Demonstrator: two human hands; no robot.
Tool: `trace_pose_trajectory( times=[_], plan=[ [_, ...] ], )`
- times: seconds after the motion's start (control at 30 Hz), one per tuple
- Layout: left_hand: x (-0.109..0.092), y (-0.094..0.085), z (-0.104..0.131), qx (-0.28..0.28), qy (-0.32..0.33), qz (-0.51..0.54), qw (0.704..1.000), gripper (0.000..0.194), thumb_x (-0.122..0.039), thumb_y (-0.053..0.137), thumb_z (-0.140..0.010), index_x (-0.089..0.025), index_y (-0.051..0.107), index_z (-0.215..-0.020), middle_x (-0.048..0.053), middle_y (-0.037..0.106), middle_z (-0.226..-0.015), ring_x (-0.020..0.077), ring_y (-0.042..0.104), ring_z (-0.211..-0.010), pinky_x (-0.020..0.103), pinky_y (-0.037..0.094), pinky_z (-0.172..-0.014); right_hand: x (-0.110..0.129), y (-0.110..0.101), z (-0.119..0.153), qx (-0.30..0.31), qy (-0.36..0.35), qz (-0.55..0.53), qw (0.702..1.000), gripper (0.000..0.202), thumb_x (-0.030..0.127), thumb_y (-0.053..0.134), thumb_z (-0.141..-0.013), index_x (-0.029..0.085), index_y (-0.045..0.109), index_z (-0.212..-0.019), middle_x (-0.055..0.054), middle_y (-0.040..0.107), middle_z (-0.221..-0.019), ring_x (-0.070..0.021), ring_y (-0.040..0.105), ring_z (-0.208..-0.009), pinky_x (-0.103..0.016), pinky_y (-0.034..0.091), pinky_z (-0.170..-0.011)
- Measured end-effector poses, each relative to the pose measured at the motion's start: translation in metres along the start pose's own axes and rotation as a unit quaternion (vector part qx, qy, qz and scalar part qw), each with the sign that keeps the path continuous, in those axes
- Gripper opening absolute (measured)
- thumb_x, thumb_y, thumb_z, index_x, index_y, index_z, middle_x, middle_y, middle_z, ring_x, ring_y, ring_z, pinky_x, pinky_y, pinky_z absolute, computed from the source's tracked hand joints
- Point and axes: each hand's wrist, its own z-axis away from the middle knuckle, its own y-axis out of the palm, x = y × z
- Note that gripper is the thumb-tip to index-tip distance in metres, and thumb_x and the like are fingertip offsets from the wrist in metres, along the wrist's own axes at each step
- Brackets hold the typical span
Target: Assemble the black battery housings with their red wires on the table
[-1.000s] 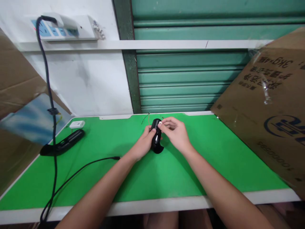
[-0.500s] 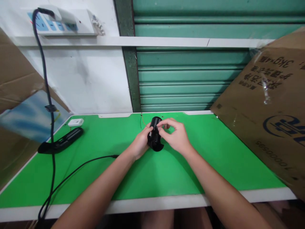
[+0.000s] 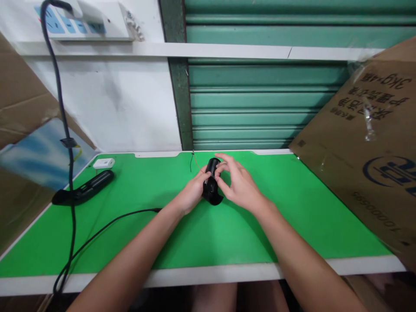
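Observation:
A glossy black plastic shell, rounded with a flared lower end, is tilted over the green table. My left hand is closed around its left side, thumb on top. My right hand is at its right side. Its index finger is raised, and its thumb and other fingers are apart, their tips close to the shell; contact is hard to make out. Thin wires, one reddish and one dark, lie beyond my left fingers near the table's back edge. Whatever is inside the shell is mostly hidden by my fingers.
Left on the green tabletop lie a black curved handle-like part and a white block. A black cable hangs from the power strip across the left side. A cardboard box leans at right.
My right index finger has lifted off the shell, and its thumb and fingers have spread from a pinch. My left hand keeps hold of the shell. The view has shifted slightly.

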Motion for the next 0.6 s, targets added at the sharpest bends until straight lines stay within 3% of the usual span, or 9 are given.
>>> trace_pose_trajectory(
  times=[0.43, 0.6],
  plan=[
    [0.0064, 0.0028, -0.0044, -0.017, -0.003, 0.005, 1.000, 0.038, -0.036, 0.052, -0.093, -0.024, 0.061, -0.128, 0.001, 0.070, -0.112, 0.0200, 0.062, -0.105, 0.029, 0.046, -0.094, -0.0001, 0.0042, 0.0023, 0.004, 0.008, 0.082, 0.997, 0.048, 0.015, 0.050, -0.093, 0.027, 0.044, -0.139, -0.006, 0.074, -0.104, -0.0257, 0.070, -0.098, -0.045, 0.053, -0.099],
    [0.0031, 0.0032, -0.0022, -0.019, -0.009, 0.021, 1.000, 0.038, -0.037, 0.052, -0.092, -0.024, 0.060, -0.127, 0.002, 0.070, -0.111, 0.0206, 0.061, -0.105, 0.028, 0.046, -0.091, -0.0003, 0.0042, 0.0021, -0.004, 0.023, 0.039, 0.999, 0.040, 0.017, 0.051, -0.094, 0.025, 0.045, -0.134, -0.006, 0.074, -0.100, -0.0257, 0.070, -0.099, -0.042, 0.054, -0.093]
  ],
)
